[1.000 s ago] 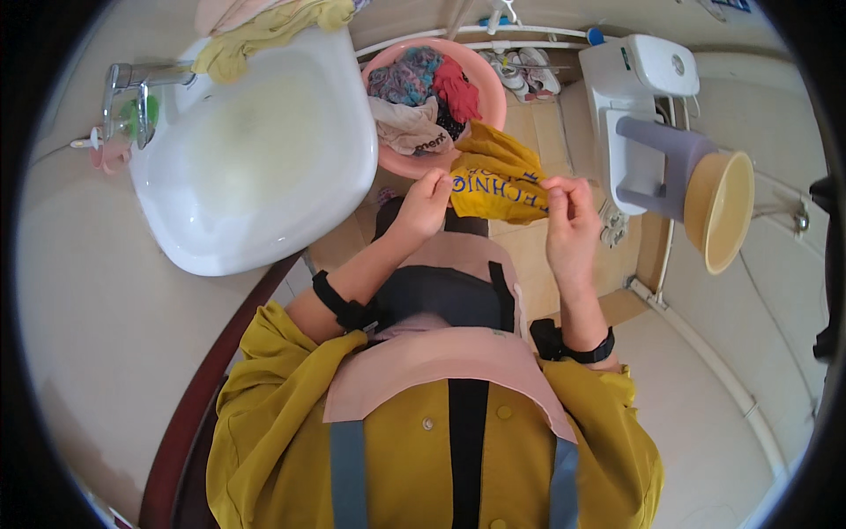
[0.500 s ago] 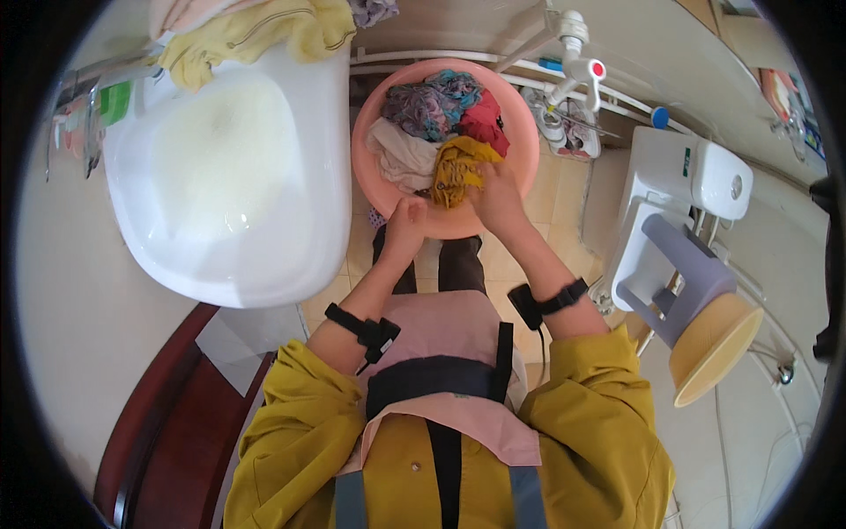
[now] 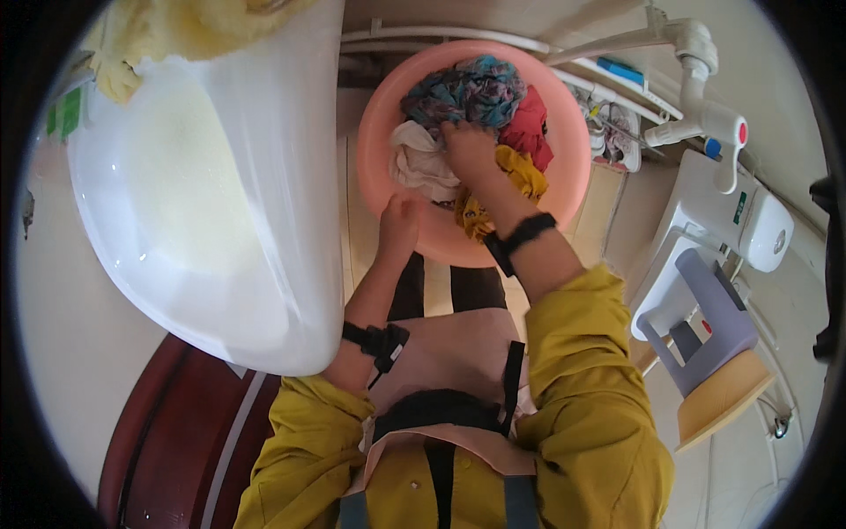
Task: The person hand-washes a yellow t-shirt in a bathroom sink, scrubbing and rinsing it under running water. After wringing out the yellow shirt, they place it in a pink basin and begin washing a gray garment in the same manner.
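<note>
Right hand (image 3: pixel 470 154) shifted mid-basin (image 3: pixel 568 145), left (image 3: pixel 399 227) near rim (image 3: pixel 364 150)

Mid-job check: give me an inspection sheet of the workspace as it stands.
Surface: pale tiled floor beside the pink basin.
Job's things: patterned blue cloth, white cloth, red cloth and yellow cloth in the basin.
Clutter: pale yellow cloth at the white sink; shoes near the wall.
Left hand: curled by the basin's near-left rim; hold unclear.
Right hand: at the patterned blue cloth; grip unclear.
Cables: short black strand at the left wristband, possibly a cable.
Surroundings: sink left; white tap and toilet right.
</note>
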### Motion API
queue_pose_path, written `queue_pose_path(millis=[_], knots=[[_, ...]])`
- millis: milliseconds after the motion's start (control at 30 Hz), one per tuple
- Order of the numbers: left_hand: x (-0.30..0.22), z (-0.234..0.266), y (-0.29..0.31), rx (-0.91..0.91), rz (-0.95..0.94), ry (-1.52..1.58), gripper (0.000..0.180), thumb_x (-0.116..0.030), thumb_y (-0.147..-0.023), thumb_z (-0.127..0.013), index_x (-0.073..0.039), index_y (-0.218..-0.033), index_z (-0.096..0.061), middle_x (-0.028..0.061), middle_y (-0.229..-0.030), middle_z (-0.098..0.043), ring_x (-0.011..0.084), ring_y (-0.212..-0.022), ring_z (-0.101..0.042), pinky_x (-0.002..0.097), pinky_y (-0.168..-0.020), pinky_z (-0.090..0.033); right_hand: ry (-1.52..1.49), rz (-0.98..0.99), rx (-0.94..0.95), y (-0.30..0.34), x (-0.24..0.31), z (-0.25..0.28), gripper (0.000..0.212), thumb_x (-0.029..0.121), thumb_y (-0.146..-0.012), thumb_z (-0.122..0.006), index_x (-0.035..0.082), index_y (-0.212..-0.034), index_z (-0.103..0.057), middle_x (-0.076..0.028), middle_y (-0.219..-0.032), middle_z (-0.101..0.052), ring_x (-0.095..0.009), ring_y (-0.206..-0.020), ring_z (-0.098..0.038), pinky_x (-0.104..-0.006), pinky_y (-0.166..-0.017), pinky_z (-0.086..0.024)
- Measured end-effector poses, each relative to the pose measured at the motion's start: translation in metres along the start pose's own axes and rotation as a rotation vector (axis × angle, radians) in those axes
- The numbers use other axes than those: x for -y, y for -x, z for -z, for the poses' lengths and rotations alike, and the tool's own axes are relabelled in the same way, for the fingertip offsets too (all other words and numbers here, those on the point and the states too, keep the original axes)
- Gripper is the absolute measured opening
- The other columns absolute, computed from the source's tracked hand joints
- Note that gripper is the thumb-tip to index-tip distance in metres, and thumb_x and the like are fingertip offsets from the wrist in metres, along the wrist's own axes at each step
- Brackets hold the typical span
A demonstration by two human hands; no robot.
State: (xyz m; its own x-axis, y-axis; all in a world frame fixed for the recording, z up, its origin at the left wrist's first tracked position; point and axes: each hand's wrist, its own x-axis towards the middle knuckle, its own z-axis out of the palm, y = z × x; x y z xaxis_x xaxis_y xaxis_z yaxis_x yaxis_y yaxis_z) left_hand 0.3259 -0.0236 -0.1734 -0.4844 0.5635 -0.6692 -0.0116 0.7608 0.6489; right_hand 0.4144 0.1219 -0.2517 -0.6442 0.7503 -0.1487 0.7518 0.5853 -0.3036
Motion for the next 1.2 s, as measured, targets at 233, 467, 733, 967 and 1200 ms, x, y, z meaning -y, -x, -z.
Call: queue_pose_path(millis=[233,467,733,967,1200], knots=[[-0.003,-0.018,-0.017,-0.132,-0.298,0.088,0.032,-0.013,-0.086,-0.050,-0.003,-0.116,-0.050,0.0181,-0.115,-0.049,0.0298,-0.105,-0.049,0.0360,-0.088,-0.040,-0.100,0.063,0.139,0.082,-0.012,0.096,0.039,0.023,-0.061,-0.069,0.012,-0.097,-0.060,-0.009,-0.086,-0.054,-0.029,-0.092,-0.053,-0.0444,-0.084,-0.037],[0.023,-0.038,-0.019,0.232,-0.481,-0.543,0.040,-0.019,-0.086,-0.050,-0.006,-0.123,-0.046,0.0184,-0.131,-0.038,0.0390,-0.124,-0.027,0.0444,-0.104,-0.024,-0.045,0.073,0.004,0.040,0.018,0.111,0.033,0.018,-0.066,-0.065,0.013,-0.099,-0.063,-0.014,-0.106,-0.053,-0.032,-0.102,-0.048,-0.0412,-0.092,-0.036],[-0.010,-0.033,0.003,0.231,-0.592,-0.698,0.037,-0.010,-0.082,-0.053,-0.003,-0.118,-0.048,0.0181,-0.128,-0.042,0.0392,-0.121,-0.032,0.0456,-0.104,-0.024,-0.036,-0.123,0.062,-0.023,0.034,-0.040,0.041,0.011,-0.075,-0.058,-0.002,-0.113,-0.048,-0.021,-0.112,-0.049,-0.031,-0.107,-0.048,-0.0344,-0.080,-0.050],[0.019,-0.029,-0.007,0.182,-0.380,-0.326,0.023,-0.002,-0.080,-0.050,0.000,-0.102,-0.057,0.0200,-0.118,-0.049,0.0325,-0.113,-0.044,0.0431,-0.095,-0.035,-0.299,-0.330,0.190,-0.027,0.027,0.015,0.030,0.019,-0.068,-0.063,0.000,-0.092,-0.063,-0.012,-0.088,-0.057,-0.029,-0.096,-0.053,-0.0346,-0.069,-0.050],[-0.016,-0.015,0.027,-0.084,-0.222,-0.096,0.019,-0.011,-0.085,-0.050,0.002,-0.096,-0.058,0.0191,-0.109,-0.055,0.0309,-0.097,-0.055,0.0368,-0.084,-0.043,-0.535,-0.108,-0.202,0.053,0.038,0.125,0.029,0.016,-0.069,-0.061,-0.002,-0.091,-0.057,-0.013,-0.091,-0.056,-0.029,-0.083,-0.055,-0.0326,-0.071,-0.044]])
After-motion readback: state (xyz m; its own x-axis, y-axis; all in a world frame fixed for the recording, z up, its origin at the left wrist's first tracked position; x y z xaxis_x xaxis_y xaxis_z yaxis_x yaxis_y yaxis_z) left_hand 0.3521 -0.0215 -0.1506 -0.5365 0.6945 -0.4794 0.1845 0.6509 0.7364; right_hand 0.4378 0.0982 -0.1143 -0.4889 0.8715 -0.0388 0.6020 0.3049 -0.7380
